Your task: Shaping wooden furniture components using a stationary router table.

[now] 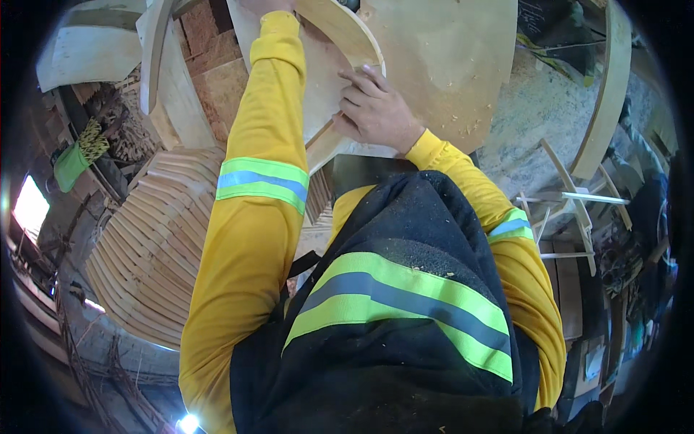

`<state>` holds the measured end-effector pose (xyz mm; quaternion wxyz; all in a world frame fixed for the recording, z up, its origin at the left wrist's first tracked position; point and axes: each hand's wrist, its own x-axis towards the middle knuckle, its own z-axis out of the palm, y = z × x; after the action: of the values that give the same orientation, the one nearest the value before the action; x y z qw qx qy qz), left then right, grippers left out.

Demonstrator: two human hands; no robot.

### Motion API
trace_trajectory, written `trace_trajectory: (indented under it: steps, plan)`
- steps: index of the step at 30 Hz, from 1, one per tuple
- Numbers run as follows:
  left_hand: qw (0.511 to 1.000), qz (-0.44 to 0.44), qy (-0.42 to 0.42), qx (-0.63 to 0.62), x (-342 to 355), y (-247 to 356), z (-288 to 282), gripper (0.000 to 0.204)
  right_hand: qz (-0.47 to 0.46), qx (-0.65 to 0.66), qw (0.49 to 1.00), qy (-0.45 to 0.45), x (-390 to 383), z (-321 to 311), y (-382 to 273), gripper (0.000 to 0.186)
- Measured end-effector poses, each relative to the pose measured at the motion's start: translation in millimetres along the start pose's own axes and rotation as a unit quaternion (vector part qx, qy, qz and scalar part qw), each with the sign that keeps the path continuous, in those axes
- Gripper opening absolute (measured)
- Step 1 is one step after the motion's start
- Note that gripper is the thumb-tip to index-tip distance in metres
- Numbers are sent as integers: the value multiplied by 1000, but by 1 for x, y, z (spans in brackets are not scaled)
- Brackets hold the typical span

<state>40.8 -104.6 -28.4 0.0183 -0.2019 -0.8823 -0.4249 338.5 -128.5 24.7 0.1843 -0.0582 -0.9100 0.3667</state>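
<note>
A pale curved wooden piece (354, 32) arcs over a wooden work surface (434, 65) in front of me. My right hand (379, 108) is at its near end, fingers bent and pointing left, closed about the wood; the grip is partly hidden by the hand itself. Below that hand a pale wooden strip (325, 143) slants toward my left sleeve; I cannot tell whether it belongs to the same piece. My left hand (269, 4) reaches to the top edge, where its fingers are cut off. Both arms wear yellow sleeves with reflective bands.
A stack of curved wooden slats (155, 246) stands at my left. Larger curved boards (94, 54) lie at the far left. On the right are a long curved board (607, 94) and a light wooden frame (575, 199). A green bag (71, 166) sits farther left. Wood shavings dot the surface.
</note>
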Motion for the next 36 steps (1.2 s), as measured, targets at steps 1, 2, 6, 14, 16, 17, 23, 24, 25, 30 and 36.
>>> trace_trajectory:
  steps: [1, 2, 6, 14, 16, 17, 23, 24, 25, 30, 36]
  plan:
    - [1000, 8, 7, 8, 2, 2, 0, 78, 1, 8, 1000, 0, 2, 0, 2, 21]
    - [1000, 17, 14, 16, 3, 4, 0, 77, 3, 8, 1000, -2, 3, 0, 2, 21]
    - [998, 40, 47, -16, 11, -5, 5, 77, 9, 12, 1000, 5, 8, 0, 3, 25]
    - [999, -2, 31, 10, 18, -3, 3, 83, 4, 12, 1000, -20, 17, -2, 7, 26]
    - [1000, -10, 24, 13, 14, 5, 2, 82, -1, 14, 1000, -12, 16, -2, 10, 26]
    - [999, -16, 22, 18, 13, 7, 0, 82, -2, 15, 1000, -12, 18, -2, 10, 26]
    - [999, -16, 26, 19, 21, 12, -8, 79, -14, 35, 999, -21, 25, -3, 13, 26]
    - [999, -16, 26, 19, 21, 14, -9, 79, -16, 36, 999, -21, 25, -2, 14, 26]
    - [999, -37, 17, 3, 19, 19, -9, 78, -19, 36, 999, -21, 25, -2, 16, 26]
    - [999, -43, 22, 2, 24, 13, -9, 77, -21, 36, 999, -29, 29, -4, 17, 27]
    - [998, -22, 50, 8, 29, -4, -5, 81, -28, 28, 999, -34, 32, -3, 19, 27]
